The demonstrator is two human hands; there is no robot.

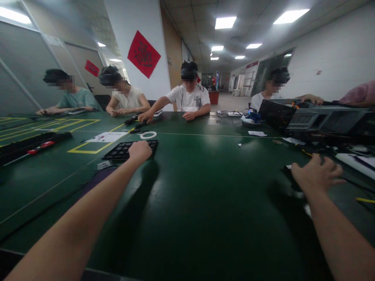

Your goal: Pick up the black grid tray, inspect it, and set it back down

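Observation:
My left hand lies on the right part of a black keyboard, and its fingers are hidden behind the knuckles. The keyboard sits on a dark green table mat. A white ring of tape or cable lies just beyond it. My right hand is far to the right, fingers spread, just above a dark flat object partly hidden by the hand. That hand holds nothing that I can see.
Several seated people work across the table, one reaching over black items. A red-handled screwdriver lies at far left, beside a white sheet. A black laptop and dark equipment stand at right.

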